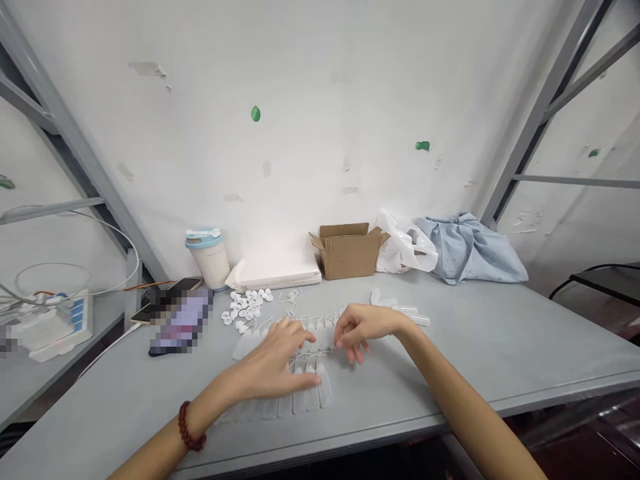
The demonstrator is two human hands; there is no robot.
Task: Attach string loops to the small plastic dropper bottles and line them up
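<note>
1 view only, from the person's head; it looks forward and down across the grey table (pixel 500 347) toward the white wall (pixel 320 100); the left hand (pixel 273 363) and right hand (pixel 363 327) sit low at centre, near the lens.

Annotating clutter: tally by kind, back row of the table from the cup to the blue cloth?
cup: 1
stack of white sheets: 1
cardboard box: 1
white plastic bag: 1
blue cloth: 1
Total: 5
</note>
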